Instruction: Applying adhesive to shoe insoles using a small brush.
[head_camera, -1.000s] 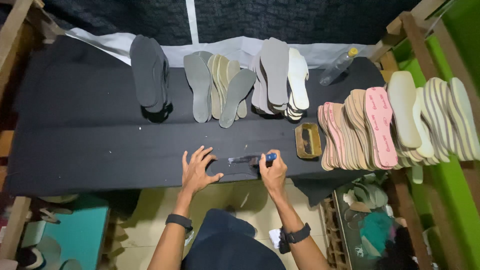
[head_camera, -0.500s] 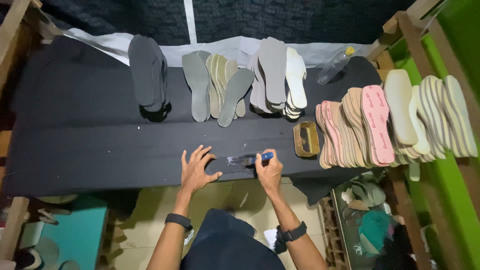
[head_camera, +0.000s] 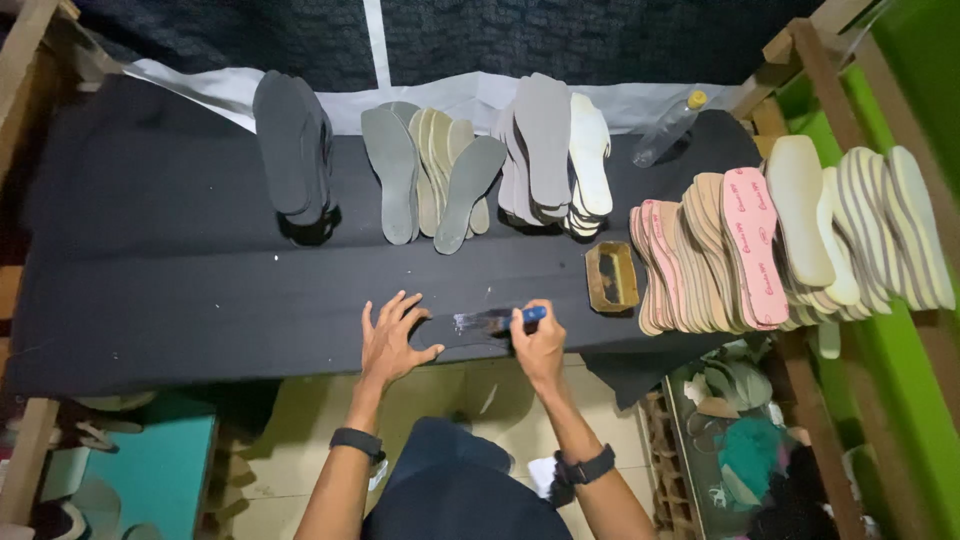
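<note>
black-draped table (head_camera: 150, 290), green wall (head_camera: 915, 60), tiled floor (head_camera: 300, 420).

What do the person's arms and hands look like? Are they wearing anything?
Both arms are bare, with no sleeves and no gloves. The left hand has a dark band on its wrist. The right hand has a dark wristwatch.

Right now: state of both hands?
Left hand: open, fingers spread flat on a dark insole piece.
Right hand: closed around a blue-handled tool.
</note>
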